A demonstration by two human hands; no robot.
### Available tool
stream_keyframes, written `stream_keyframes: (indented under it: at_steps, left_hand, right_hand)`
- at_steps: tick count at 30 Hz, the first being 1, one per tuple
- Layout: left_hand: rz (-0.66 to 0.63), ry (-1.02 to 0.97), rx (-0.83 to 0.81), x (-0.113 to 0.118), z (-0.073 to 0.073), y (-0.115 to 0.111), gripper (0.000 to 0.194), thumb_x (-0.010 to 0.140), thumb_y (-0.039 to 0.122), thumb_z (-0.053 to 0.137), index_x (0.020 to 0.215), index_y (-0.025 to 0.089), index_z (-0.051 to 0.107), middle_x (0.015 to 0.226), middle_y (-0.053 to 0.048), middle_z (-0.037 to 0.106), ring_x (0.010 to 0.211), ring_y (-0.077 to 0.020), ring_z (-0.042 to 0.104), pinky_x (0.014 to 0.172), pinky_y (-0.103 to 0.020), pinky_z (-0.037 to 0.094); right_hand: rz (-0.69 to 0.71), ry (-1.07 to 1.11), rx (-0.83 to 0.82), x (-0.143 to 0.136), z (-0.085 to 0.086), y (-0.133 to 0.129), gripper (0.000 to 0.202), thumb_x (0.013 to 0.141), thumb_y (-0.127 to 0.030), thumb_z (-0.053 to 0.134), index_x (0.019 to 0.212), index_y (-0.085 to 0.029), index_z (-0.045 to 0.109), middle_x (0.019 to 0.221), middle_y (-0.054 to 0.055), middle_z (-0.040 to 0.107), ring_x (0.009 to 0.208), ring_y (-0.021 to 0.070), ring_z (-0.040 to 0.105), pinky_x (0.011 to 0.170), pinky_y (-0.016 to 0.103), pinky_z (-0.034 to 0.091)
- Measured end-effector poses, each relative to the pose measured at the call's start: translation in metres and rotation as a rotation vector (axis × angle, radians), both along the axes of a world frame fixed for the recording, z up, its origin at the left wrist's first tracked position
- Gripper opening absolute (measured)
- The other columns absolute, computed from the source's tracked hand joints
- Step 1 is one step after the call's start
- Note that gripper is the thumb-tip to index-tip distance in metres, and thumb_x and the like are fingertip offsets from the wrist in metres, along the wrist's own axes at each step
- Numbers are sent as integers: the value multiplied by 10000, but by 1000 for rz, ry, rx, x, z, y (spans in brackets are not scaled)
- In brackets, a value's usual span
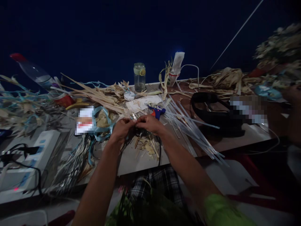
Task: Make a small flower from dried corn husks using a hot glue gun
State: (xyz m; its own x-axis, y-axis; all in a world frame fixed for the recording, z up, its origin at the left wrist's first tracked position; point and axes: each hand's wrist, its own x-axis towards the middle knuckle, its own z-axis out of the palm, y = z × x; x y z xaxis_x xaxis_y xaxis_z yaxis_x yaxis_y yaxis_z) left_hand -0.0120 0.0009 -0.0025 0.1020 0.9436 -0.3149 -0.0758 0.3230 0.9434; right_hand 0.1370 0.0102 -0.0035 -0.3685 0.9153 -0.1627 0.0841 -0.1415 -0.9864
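My left hand [121, 128] and my right hand [150, 123] meet above the table's middle, fingertips pinched close together. Something small and pale shows between them, too small to name. Just behind my right hand lies a blue and orange glue gun [158, 112]. Below the hands, dry husk scraps [148, 146] are scattered on the table [128, 164]. To the right, a bundle of clear glue sticks [192, 128] lies at a slant. A blue ribbon [101, 137] curls left of my left hand.
A clear bottle [139, 78] stands at the back. Dry husk strips [94, 94] spread behind and left. A power strip [44, 150] and metal wires [75, 166] lie left. A black headband-like object [211, 108] rests right. A person's arm [293, 110] shows at the far right.
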Motion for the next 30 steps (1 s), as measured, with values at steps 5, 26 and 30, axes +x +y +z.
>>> stream_keyframes:
  at_steps: [5,26,30]
  left_hand:
    - [-70,-368,11,2,7,-4,360,527,303,740,792,129,569,611,8,560,524,-70,489,505,-192,379]
    - [-27,96,70,-2,2,-3,225,676,363,590,677,153,510,433,56,406,393,-52,329,412,-180,235]
    - [9,76,94,0,2,-2,218,663,344,599,677,146,509,479,62,389,399,-39,305,406,-181,213]
  right_hand:
    - [0,156,-73,-1,6,-3,181,542,-262,662,631,-116,605,516,-56,519,459,36,362,480,197,270]
    - [-175,-64,94,-3,-3,3,140,577,-169,613,714,-138,612,596,-43,559,549,65,457,552,204,359]
    - [-183,-61,93,-3,-2,4,142,583,-168,597,721,-143,580,600,-47,542,554,68,459,563,210,373]
